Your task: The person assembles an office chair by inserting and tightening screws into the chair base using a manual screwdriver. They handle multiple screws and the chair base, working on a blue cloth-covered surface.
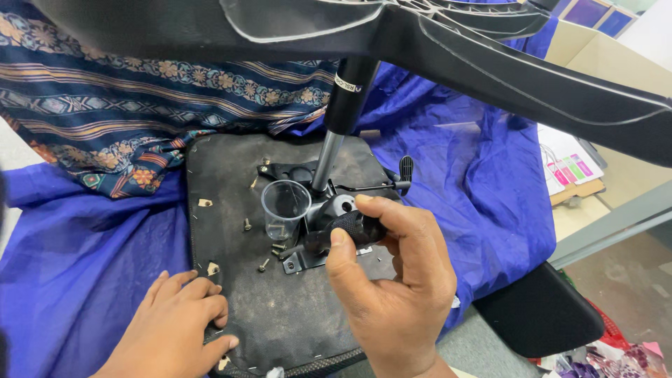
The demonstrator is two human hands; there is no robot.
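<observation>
At the lower edge, the left hand (175,325) is seen laid flat and open, fingers spread, on the near left corner of an upturned black seat base (280,315). At about 3 o'clock from it, the right hand (395,280) is closed around a black knurled tool handle (350,229), thumb and fingers wrapped about it; the working tip is hidden behind the hand and the mechanism.

The handle is held just over the black metal seat mechanism (329,210) fixed at the middle of the seat base. Touching or just beside the mechanism at 9 o'clock, a clear plastic cup (285,208) stands upright with a few small screws inside. Loose screws (264,265) lie on the seat base at 6 to 7 o'clock from the cup. A black lever with a ribbed knob (405,171) projects from the mechanism toward 2 o'clock.

A gas lift column (336,133), silver below and black above, rises from the mechanism; a small white band label (348,85) encircles its black part. The black chair star base (490,56) spans the top of the view and blocks what lies behind.

A blue cloth (476,182) is spread under the seat base, with a patterned striped fabric (140,105) at 10 o'clock. At 3 o'clock, cardboard (602,56) and a white sheet with pink and green tags (570,168) are noted.
</observation>
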